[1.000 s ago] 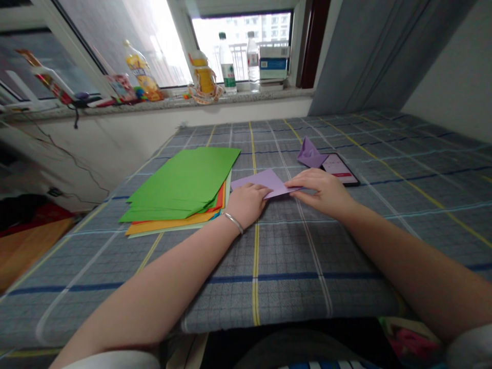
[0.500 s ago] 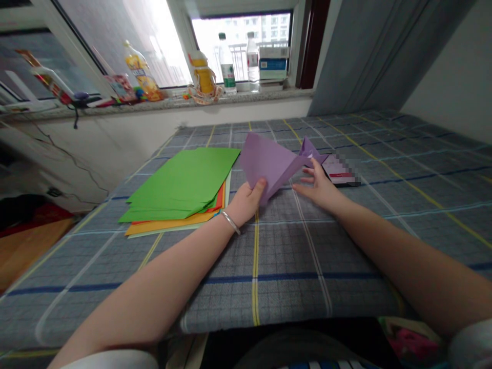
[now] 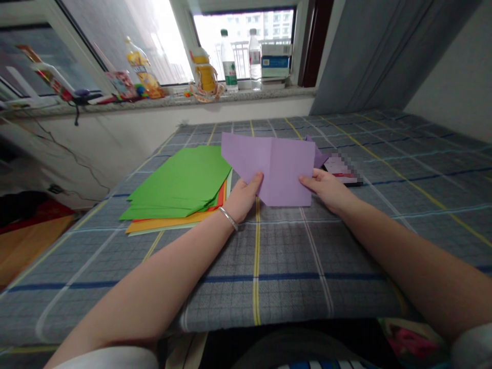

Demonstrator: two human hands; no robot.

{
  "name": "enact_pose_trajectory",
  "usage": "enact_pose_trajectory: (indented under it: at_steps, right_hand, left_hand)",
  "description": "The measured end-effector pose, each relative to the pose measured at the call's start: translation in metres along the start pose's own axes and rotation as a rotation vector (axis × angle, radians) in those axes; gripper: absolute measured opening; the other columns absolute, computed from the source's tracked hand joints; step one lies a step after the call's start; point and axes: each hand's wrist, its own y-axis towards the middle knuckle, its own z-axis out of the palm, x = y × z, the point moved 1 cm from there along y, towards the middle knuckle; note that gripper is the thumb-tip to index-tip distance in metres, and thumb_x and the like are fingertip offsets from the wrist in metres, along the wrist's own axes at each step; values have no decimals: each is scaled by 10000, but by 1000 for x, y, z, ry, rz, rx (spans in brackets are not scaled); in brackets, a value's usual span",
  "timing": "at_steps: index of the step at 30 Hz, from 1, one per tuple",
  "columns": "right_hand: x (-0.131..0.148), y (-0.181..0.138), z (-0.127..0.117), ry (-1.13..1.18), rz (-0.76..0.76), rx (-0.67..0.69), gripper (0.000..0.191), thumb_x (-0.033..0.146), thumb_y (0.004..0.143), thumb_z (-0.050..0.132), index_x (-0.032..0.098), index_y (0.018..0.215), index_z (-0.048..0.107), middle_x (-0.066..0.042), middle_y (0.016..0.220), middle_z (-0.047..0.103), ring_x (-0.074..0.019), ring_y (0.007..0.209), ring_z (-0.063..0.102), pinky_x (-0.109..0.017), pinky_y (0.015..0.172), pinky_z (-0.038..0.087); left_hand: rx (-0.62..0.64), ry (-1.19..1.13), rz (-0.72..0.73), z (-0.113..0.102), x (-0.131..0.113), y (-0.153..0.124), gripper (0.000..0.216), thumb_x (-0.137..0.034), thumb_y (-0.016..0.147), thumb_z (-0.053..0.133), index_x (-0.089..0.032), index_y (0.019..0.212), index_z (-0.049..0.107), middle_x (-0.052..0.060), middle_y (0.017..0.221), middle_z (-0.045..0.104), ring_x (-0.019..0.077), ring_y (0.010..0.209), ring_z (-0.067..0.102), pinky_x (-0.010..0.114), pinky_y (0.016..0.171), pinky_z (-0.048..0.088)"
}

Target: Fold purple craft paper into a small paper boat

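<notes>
A sheet of purple paper (image 3: 286,164) with a vertical crease is held up above the table, facing me. My left hand (image 3: 246,197) pinches its lower left edge, thumb on the near side. At the right edge, my right hand (image 3: 325,188) grips the sheet the same way, its fingers partly behind the paper. Behind the sheet, on the right, a folded purple paper piece (image 3: 320,156) peeks out, mostly hidden. Beyond my right hand lies a flat dark-edged device, likely a phone (image 3: 346,171), with its screen partly blurred.
A stack of green paper (image 3: 177,179), with orange, red and pale sheets beneath, lies left of my hands. The table wears a grey plaid cloth (image 3: 230,297). Bottles (image 3: 229,66), a yellow cup (image 3: 205,74) and boxes (image 3: 275,61) line the windowsill at the back.
My right hand has closed on the paper's right edge, where before its fingers were spread. The purple sheet has turned to face me and opened wider.
</notes>
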Motion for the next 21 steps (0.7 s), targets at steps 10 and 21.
enact_pose_trajectory:
  at_steps: [10, 21]
  right_hand:
    - [0, -1, -18, -231, 131, 159, 148, 315, 807, 642, 202, 901, 644, -39, 736, 734, -146, 500, 625, -236, 398, 456]
    - [16, -10, -23, -741, 202, 195, 294, 241, 726, 691, 222, 991, 566, 26, 556, 653, -150, 381, 568, -243, 304, 356]
  left_hand:
    - [-136, 293, 1, -18, 7, 9, 365, -405, 877, 518, -124, 1097, 595, 128, 1116, 686, 247, 1020, 647, 376, 888, 514]
    - [62, 777, -79, -25, 12, 11, 356, -277, 744, 592, -186, 1087, 600, 86, 973, 715, 262, 868, 672, 392, 794, 515]
